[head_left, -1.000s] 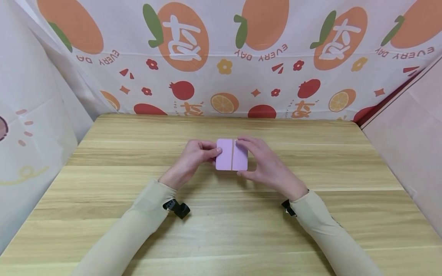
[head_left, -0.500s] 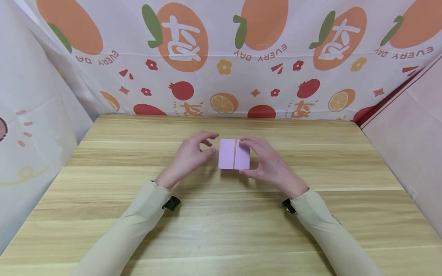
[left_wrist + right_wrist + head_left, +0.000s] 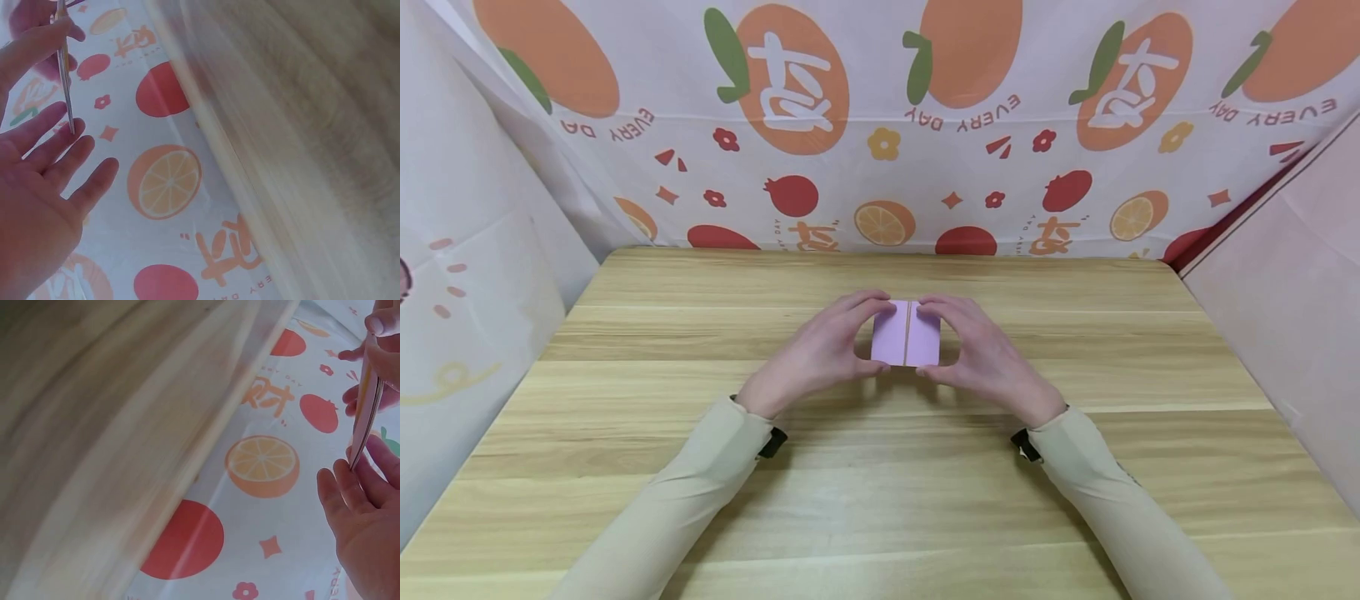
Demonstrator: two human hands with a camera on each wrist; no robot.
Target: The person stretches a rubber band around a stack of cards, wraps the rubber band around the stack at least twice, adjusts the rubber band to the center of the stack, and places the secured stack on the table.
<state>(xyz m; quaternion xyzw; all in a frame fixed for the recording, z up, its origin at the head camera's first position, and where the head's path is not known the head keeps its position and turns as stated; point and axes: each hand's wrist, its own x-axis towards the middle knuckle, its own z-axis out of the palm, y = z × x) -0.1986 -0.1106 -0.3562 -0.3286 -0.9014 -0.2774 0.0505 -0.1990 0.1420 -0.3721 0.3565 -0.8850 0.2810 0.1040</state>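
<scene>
A thin, squarish stack of lilac cards (image 3: 889, 337) is held above the table, its rounded face toward the head camera. A narrow tan band (image 3: 907, 333) runs down its middle from far edge to near edge. My left hand (image 3: 812, 350) grips the stack's left side, fingertips at the far edge and thumb at the near one. Mirroring it, my right hand (image 3: 988, 362) grips the right side. Seen edge-on, the card stack (image 3: 67, 87) looks slim and layered in the left wrist view, and the right wrist view shows the card stack (image 3: 366, 415) between the hands' fingers too.
A wood-grain table (image 3: 865, 483) lies under both forearms. Behind it hangs a white cloth (image 3: 842, 179) printed with fruit, and pale cloth panels (image 3: 475, 208) close off the sides. Black straps (image 3: 1026, 446) circle the wrists at the sleeve cuffs.
The left hand lets go of the stack's left edge, opens beside it, then takes hold again with fingers and thumb spread across far and near edges. The right hand keeps its hold.
</scene>
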